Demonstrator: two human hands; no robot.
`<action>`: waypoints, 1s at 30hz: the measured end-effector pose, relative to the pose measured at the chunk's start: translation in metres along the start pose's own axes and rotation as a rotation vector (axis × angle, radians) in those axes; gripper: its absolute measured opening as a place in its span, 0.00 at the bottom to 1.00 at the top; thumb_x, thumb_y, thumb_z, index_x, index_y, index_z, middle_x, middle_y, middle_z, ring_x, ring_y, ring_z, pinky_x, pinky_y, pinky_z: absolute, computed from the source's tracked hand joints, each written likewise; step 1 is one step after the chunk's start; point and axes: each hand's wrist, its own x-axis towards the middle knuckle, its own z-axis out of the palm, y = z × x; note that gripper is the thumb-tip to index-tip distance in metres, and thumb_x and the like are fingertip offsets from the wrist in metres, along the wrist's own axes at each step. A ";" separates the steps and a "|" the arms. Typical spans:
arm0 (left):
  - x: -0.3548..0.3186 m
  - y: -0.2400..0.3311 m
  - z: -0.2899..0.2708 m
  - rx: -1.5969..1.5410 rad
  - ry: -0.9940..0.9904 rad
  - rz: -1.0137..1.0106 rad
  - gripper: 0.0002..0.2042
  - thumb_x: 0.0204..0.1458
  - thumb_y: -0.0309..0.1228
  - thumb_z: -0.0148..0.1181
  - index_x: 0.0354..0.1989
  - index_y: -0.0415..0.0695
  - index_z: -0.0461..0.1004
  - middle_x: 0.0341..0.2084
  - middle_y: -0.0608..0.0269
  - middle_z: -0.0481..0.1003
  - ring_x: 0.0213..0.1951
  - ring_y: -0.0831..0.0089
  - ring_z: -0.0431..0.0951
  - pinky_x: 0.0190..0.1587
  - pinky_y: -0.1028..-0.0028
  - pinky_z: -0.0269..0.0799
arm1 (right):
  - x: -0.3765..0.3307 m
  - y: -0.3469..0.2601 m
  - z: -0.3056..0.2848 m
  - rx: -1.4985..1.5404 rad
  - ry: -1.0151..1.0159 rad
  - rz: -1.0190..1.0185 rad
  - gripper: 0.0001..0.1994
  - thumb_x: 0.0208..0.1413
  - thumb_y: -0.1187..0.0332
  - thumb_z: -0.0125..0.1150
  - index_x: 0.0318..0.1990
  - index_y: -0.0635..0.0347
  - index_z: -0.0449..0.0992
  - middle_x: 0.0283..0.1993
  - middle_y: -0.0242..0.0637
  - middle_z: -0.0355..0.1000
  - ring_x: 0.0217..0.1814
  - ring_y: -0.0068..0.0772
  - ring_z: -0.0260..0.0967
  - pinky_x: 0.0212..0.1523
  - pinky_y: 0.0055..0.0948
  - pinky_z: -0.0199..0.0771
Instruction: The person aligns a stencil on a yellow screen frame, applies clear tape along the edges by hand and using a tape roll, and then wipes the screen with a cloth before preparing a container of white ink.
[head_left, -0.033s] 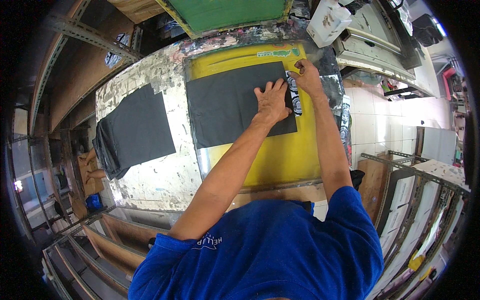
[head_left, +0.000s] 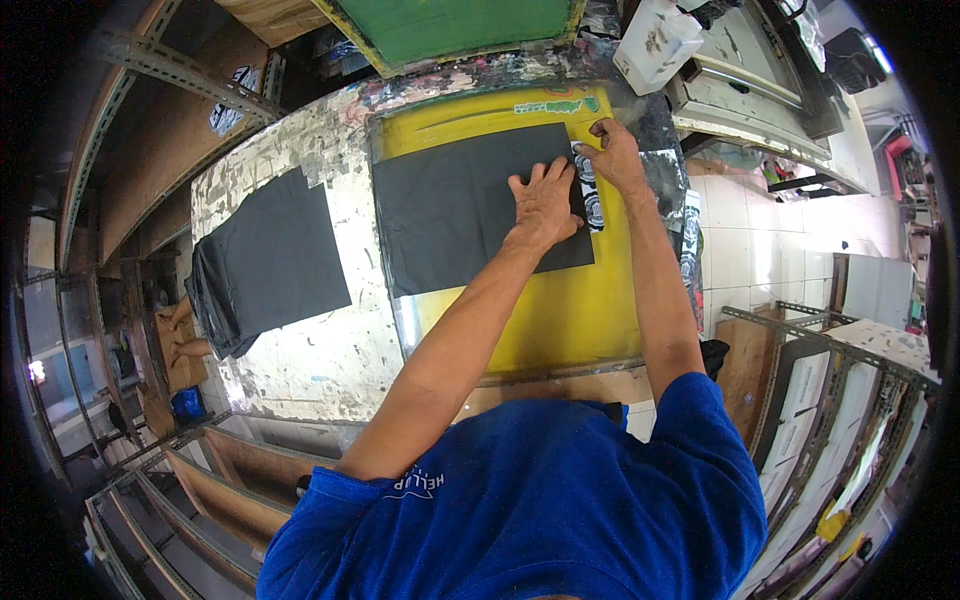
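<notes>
A person in a blue shirt leans over a worn white table. A black sheet lies across the far part of a yellow panel on the table's right side. The left hand rests on the sheet near its right edge, fingers spread wide. The right hand is just beyond the sheet's far right corner, by a black-and-white patterned strip; its fingers are bent close together, but whether they pinch anything I cannot tell. More black sheets lie to the left. The step in hand seems to be flattening and lining up the sheet; the next move calls for a steady left palm and a straight right edge.
</notes>
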 end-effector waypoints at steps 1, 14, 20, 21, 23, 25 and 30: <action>0.000 0.000 0.000 0.000 0.007 -0.001 0.46 0.35 0.44 0.79 0.67 0.48 0.64 0.65 0.68 0.63 0.63 0.65 0.63 0.56 0.53 0.56 | 0.001 0.001 0.001 -0.009 0.028 -0.042 0.23 0.38 0.68 0.79 0.41 0.65 0.74 0.41 0.48 0.75 0.42 0.52 0.74 0.46 0.44 0.74; 0.000 0.001 0.000 -0.025 0.015 -0.007 0.47 0.33 0.42 0.80 0.67 0.48 0.64 0.66 0.70 0.62 0.63 0.65 0.63 0.56 0.52 0.56 | -0.034 0.004 0.001 -0.096 0.071 -0.074 0.30 0.35 0.71 0.80 0.46 0.65 0.68 0.46 0.53 0.68 0.51 0.60 0.67 0.51 0.47 0.69; 0.001 0.001 -0.001 -0.024 0.001 -0.010 0.47 0.33 0.43 0.80 0.67 0.49 0.64 0.66 0.70 0.62 0.63 0.64 0.63 0.57 0.51 0.56 | -0.068 0.003 -0.005 -0.120 0.052 0.017 0.32 0.34 0.72 0.80 0.47 0.65 0.67 0.47 0.51 0.68 0.52 0.60 0.65 0.52 0.47 0.67; 0.000 0.001 -0.001 -0.021 0.000 -0.009 0.47 0.34 0.43 0.79 0.67 0.49 0.64 0.66 0.70 0.62 0.64 0.64 0.63 0.57 0.51 0.56 | -0.074 0.001 -0.007 -0.124 0.043 0.032 0.32 0.34 0.72 0.80 0.47 0.64 0.66 0.47 0.51 0.67 0.53 0.60 0.65 0.52 0.47 0.67; 0.000 0.002 0.000 -0.012 -0.005 -0.008 0.47 0.34 0.43 0.79 0.67 0.49 0.63 0.66 0.70 0.61 0.64 0.64 0.63 0.58 0.50 0.55 | -0.087 -0.002 -0.011 -0.135 0.032 0.034 0.33 0.33 0.72 0.81 0.47 0.64 0.66 0.47 0.51 0.67 0.53 0.60 0.65 0.52 0.47 0.67; 0.001 0.001 0.001 0.000 -0.014 -0.007 0.47 0.35 0.44 0.79 0.68 0.49 0.63 0.66 0.70 0.61 0.64 0.64 0.62 0.58 0.49 0.55 | -0.099 -0.003 -0.015 -0.128 0.024 0.035 0.33 0.33 0.73 0.80 0.47 0.65 0.65 0.48 0.51 0.67 0.54 0.59 0.64 0.53 0.47 0.67; 0.001 0.002 0.002 0.017 -0.033 -0.020 0.46 0.36 0.44 0.79 0.68 0.49 0.63 0.66 0.70 0.60 0.64 0.64 0.61 0.58 0.48 0.55 | -0.123 -0.027 -0.036 -0.049 -0.008 0.132 0.31 0.36 0.74 0.79 0.49 0.64 0.67 0.46 0.49 0.70 0.51 0.59 0.67 0.52 0.49 0.69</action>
